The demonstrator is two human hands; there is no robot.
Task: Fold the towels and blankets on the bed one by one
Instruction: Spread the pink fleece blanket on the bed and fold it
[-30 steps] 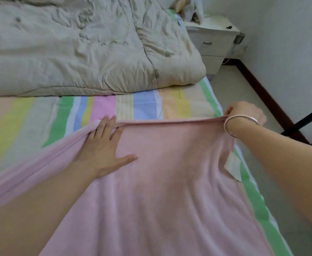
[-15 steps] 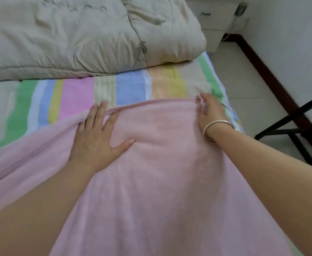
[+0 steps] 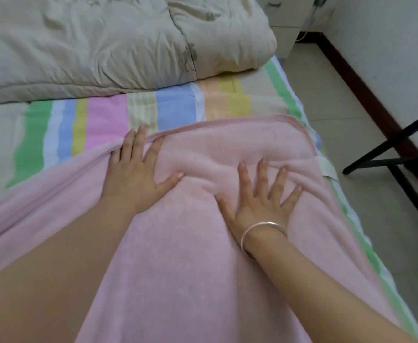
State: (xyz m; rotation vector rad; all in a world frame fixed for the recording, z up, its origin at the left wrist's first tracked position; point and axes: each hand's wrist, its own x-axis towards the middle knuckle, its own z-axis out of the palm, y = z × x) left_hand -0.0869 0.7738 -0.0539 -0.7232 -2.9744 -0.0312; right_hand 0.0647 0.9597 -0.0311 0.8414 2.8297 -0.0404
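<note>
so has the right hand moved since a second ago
Yes. The right hand left the far corner of the pink blanket at the bed edge and came inward; it now lies flat left of the white label.

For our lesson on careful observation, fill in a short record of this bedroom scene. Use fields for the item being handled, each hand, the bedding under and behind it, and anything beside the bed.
Item handled: pink blanket, spread over the bed
Left hand: left hand flat, fingers straight, pressing the blanket's far edge
Right hand: right hand flat, fingers spread, pressing near the far right corner
Wrist: silver bracelet on the right
Under it: striped sheet
Behind: crumpled beige quilt
Beside bed: black frame on the floor, right side
</note>
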